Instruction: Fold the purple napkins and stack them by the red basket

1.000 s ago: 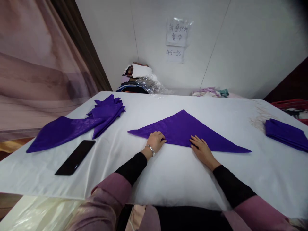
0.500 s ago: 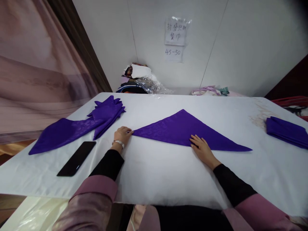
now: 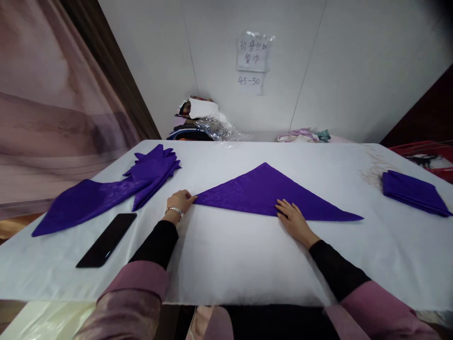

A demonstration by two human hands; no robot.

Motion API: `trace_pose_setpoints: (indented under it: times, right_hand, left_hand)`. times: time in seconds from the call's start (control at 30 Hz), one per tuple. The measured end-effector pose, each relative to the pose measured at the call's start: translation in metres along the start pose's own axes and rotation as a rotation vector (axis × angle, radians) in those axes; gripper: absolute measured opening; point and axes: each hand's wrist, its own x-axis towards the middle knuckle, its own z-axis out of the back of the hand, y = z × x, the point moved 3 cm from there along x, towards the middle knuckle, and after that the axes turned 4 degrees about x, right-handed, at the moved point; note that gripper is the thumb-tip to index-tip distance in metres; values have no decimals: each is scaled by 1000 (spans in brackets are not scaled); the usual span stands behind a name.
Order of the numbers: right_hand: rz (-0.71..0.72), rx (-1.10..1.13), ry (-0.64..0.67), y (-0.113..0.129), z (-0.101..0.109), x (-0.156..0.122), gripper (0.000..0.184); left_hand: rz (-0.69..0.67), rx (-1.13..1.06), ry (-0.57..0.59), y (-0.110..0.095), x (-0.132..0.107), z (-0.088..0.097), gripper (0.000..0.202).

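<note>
While your left hand point(image 3: 180, 201) pinches the left tip of the triangular purple napkin point(image 3: 247, 189), your right hand point(image 3: 293, 222) lies flat with fingers slightly parted on its long side, gripping nothing. The napkin sits near the middle of the white-covered table point(image 3: 247, 269), apex toward the far edge, long side facing the near edge. To smooth it well, you should anchor lightly with the right hand and ease the tip outward in line with the long side (cloth this smooth may creep if tugged hard). Compared with one second ago, your left hand has gone from partway along that side to the tip; your right hand keeps its place, and the black smartphone point(image 3: 106, 241) still lies toward the near left corner.
</note>
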Motion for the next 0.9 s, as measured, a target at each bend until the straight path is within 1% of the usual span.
trace_pose_setpoints:
  times: [0.13, 0.27, 0.33, 0.43, 0.6, 0.67, 0.7, 0.73, 0.77, 0.8, 0.87, 0.9]
  right_hand:
    - [-7, 3, 15, 4, 2, 0, 38]
    - [-11, 34, 45, 9, 7, -1, 41]
    - [1, 42, 64, 12, 10, -2, 45]
    - [34, 45, 91, 13, 13, -4, 44]
    - [115, 63, 155, 15, 19, -18, 43]
    - [143, 67, 180, 16, 21, -25, 43]
    - [150, 68, 189, 17, 21, -27, 43]
    - [153, 68, 195, 17, 22, -29, 42]
    - [153, 67, 200, 18, 23, -29, 42]
    - [152, 66, 204, 18, 23, -30, 42]
    - [148, 59, 215, 20, 24, -29, 43]
    - [145, 54, 220, 20, 24, -28, 43]
  left_hand:
    - [-20, 4, 64, 1, 3, 1, 31]
    - [-39, -9, 129, 4, -4, 3, 28]
    - [-47, -10, 153, 5, -12, 6, 27]
    - [-67, -9, 194, 8, -28, 12, 27]
    - [-81, -24, 352, 25, -56, 16, 31]
    - [-88, 19, 372, 30, -63, 18, 32]
    - [-83, 52, 358, 30, -66, 20, 31]
    - [-79, 87, 311, 28, -68, 22, 31]
    - [-85, 118, 232, 22, -69, 24, 33]
    - [-116, 134, 128, 12, -71, 26, 36]
    - [-271, 113, -86, -18, -78, 25, 44]
    - [-385, 75, -155, -36, -83, 21, 47]
